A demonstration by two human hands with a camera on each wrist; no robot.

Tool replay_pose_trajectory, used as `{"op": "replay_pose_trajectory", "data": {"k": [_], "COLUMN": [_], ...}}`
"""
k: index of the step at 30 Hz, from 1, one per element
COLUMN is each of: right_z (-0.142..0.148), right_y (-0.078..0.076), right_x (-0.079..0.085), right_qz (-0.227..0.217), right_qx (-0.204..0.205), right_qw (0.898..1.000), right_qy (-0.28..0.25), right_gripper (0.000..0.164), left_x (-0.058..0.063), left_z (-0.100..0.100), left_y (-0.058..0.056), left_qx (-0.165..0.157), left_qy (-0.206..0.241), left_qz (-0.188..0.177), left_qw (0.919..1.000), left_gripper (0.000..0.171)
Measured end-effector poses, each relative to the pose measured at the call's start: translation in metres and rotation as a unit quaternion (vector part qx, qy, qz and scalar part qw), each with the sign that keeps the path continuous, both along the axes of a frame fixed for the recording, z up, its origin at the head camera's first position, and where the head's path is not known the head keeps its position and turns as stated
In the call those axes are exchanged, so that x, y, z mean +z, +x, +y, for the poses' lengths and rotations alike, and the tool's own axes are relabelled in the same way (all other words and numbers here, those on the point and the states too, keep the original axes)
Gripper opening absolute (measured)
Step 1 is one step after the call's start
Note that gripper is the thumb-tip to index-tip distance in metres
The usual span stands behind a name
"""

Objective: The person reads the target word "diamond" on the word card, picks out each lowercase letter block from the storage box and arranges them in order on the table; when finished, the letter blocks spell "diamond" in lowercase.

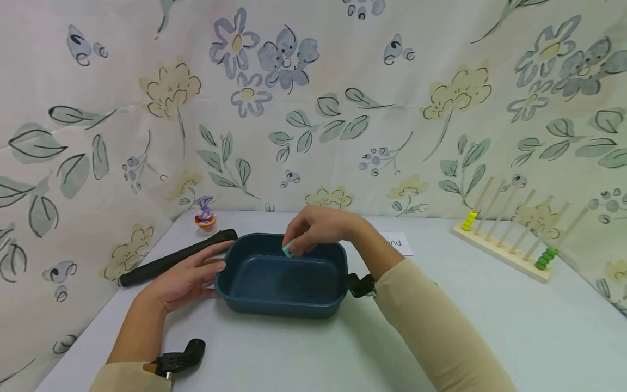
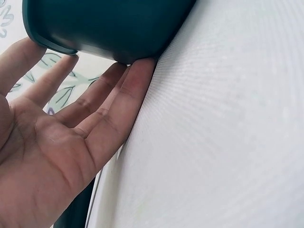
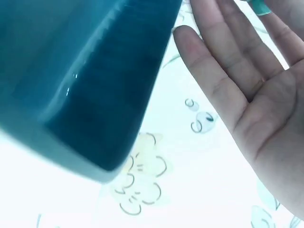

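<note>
A dark teal rectangular basin (image 1: 284, 310) sits on the white table, with bare inner floor showing. My left hand (image 1: 188, 277) rests against its left end. In the left wrist view the fairly straight fingers (image 2: 111, 107) touch the basin's outer wall (image 2: 109, 28). Over the basin's back part, my right hand (image 1: 318, 231) pinches a small mint-green piece (image 1: 288, 249) between thumb and fingertips. Only part of that piece shows, so its kind is unclear. In the right wrist view the piece (image 3: 259, 6) peeks in at the top, and the other fingers stretch beside the basin (image 3: 109, 85).
A long black rod-like object (image 1: 176, 258) lies left of the basin, near a small purple-topped figurine (image 1: 206, 215). A peg rack (image 1: 504, 247) with yellow and green beads stands at the right. Behind my right forearm is a white printed card (image 1: 399, 242). Floral cloth (image 1: 313, 120) hangs behind.
</note>
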State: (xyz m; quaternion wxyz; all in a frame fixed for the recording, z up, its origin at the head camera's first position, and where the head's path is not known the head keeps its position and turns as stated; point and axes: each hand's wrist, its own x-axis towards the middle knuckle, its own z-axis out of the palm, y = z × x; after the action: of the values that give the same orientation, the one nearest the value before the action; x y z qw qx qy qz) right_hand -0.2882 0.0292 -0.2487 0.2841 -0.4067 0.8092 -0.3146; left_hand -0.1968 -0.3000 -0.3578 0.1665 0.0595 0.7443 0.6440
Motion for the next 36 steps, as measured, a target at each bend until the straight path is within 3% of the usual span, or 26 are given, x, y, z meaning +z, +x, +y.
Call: {"op": "replay_pose_trajectory", "data": {"k": [7, 15, 23, 30, 36], "right_z": [0.015, 0.028, 0.038, 0.049, 0.060], "right_y": [0.001, -0.003, -0.002, 0.002, 0.002], "right_x": [-0.002, -0.009, -0.013, -0.012, -0.015], "right_qz": [0.002, 0.018, 0.047, 0.025, 0.000], "right_qx": [-0.022, -0.095, -0.111, -0.144, -0.166], "right_qw": [1.000, 0.995, 0.992, 0.986, 0.979], "right_qy": [0.010, -0.005, -0.036, -0.075, -0.117], "right_gripper": [0.020, 0.022, 0.022, 0.027, 0.020], "left_x": [0.002, 0.001, 0.001, 0.002, 0.002], "left_z": [0.001, 0.000, 0.000, 0.001, 0.001], "left_y": [0.000, 0.000, 0.001, 0.001, 0.001], "left_qx": [0.001, 0.003, 0.006, 0.006, 0.006], "left_qy": [0.001, 0.000, -0.001, -0.005, -0.005], "left_qz": [0.000, -0.004, -0.002, -0.003, -0.005], "left_qw": [1.0000, 1.0000, 1.0000, 1.0000, 1.0000], "left_gripper": [0.070, 0.071, 0.070, 0.071, 0.071]}}
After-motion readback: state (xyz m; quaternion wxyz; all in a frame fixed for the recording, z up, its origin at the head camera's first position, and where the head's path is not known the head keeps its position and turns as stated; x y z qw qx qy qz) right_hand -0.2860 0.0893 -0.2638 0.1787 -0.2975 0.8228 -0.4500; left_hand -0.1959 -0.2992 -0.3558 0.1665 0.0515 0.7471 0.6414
